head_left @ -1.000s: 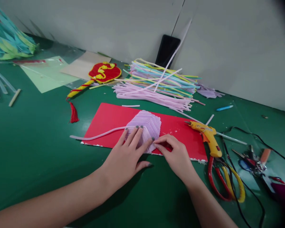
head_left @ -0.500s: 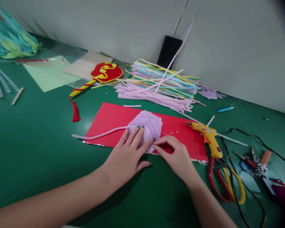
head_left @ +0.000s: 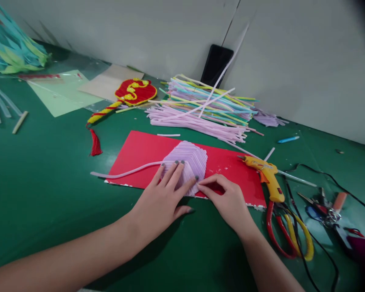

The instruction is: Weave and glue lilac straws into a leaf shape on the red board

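Note:
A lilac piece made of folded pipe-cleaner rows (head_left: 191,160) lies on a red sheet (head_left: 140,152) on the green table. My left hand (head_left: 164,198) rests flat on the piece's near left part, fingers spread. A loose lilac strand (head_left: 124,172) runs out to the left from under those fingers. My right hand (head_left: 226,198) sits just right of the piece's near corner, its fingertips pinched together at the edge; what they grip is too small to make out.
A yellow glue gun (head_left: 266,174) lies at the sheet's right end, with red and yellow-handled pliers (head_left: 287,235), cables and small tools beyond. A heap of pastel pipe cleaners (head_left: 200,109), a red-and-yellow fan ornament (head_left: 130,95) and a dark phone (head_left: 215,65) lie behind.
Nothing has visibly moved; both hands stay on the lilac piece, and only the view has shifted slightly.

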Available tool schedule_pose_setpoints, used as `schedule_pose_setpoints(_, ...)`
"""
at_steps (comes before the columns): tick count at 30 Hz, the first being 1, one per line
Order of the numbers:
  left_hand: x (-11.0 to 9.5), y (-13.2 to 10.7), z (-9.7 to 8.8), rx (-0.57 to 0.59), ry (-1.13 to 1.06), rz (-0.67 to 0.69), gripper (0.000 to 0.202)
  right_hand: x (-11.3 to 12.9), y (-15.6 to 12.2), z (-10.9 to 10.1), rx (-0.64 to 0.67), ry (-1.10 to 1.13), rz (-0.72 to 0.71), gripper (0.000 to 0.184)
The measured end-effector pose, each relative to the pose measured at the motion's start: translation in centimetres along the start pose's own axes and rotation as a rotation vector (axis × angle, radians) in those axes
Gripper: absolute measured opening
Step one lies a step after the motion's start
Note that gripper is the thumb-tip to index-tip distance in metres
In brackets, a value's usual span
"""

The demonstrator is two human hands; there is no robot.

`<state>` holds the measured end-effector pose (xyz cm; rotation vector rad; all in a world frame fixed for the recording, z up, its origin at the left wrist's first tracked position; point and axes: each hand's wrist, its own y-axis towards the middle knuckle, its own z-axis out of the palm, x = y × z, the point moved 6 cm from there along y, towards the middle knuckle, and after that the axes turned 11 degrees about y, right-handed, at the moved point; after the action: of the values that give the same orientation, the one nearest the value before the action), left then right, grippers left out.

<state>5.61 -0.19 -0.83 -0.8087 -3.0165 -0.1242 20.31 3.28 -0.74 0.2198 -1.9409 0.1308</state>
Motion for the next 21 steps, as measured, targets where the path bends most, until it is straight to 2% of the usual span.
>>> schedule_pose_setpoints(9, 0.1, 0.0, 0.1, -0.013, 0.001, 0.002, 0.064, -0.7, 0.2, 0.6, 0.007, 0.000, 0.075, 0.005)
schedule_pose_setpoints(15, 0.1, 0.2, -0.7, -0.026, 0.007, 0.028, 0.061, -0.2, 0.8, 0.7, 0.104, 0.028, 0.053, 0.006)
schedule_pose_setpoints(19, 0.6, 0.5, -1.8, -0.088, -0.052, 0.044, 0.049, -0.2, 1.1, 0.2, 0.182, 0.114, 0.006, 0.015)
schedule_pose_setpoints(21, 1.4, 0.9, -2.3, -0.129, -0.134, 0.009, 0.040, -0.5, 1.2, -0.5, 0.127, 0.126, -0.024, 0.022)
